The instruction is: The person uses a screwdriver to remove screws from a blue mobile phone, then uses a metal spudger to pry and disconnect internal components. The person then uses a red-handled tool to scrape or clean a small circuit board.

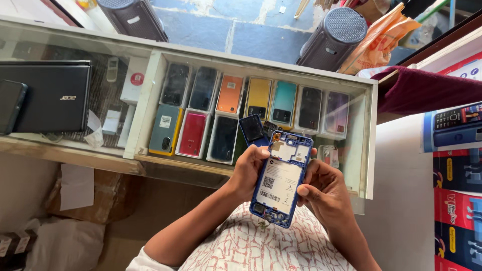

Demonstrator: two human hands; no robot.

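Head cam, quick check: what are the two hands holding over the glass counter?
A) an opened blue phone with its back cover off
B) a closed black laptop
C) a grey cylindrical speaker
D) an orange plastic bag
A: the left hand and right hand grip the sides of an opened blue phone, its battery and inner parts exposed; the laptop lies untouched on the counter.

White battery label (279, 183) on opened blue phone; colourful phone boxes (459, 200) stacked far right; white round-stickered box (133, 80) and dark-screened laptop (47, 95) in glass counter.
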